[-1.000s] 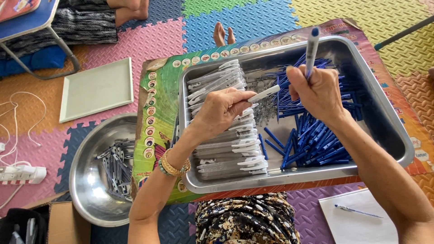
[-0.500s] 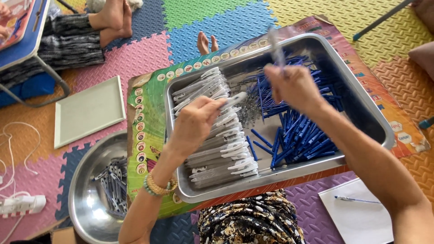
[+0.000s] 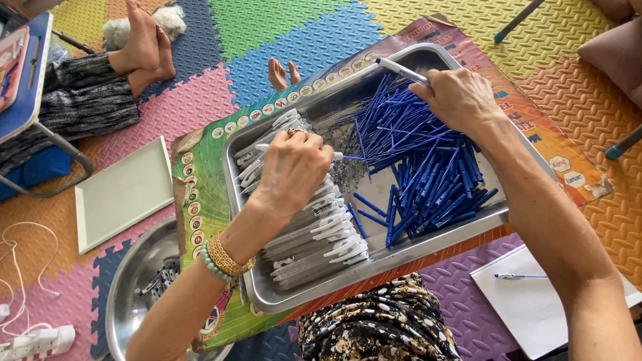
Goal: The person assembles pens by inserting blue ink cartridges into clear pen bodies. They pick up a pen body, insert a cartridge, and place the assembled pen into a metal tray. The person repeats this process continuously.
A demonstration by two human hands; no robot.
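Coloured foam floor mats (image 3: 200, 100) underlie one steel tray (image 3: 394, 257). One pen (image 3: 400, 69) is pinched by the right hand (image 3: 461, 97) above many blue refills (image 3: 428, 167). One white barrel (image 3: 338, 156) is gripped by the left hand (image 3: 294, 167) over stacked white barrels (image 3: 321, 237).

Both bare forearms reach forward and down. The left hand (image 3: 292, 167) is palm down with fingers curled, a ring and bracelets on it. The right hand (image 3: 461, 99) is closed, knuckles up.
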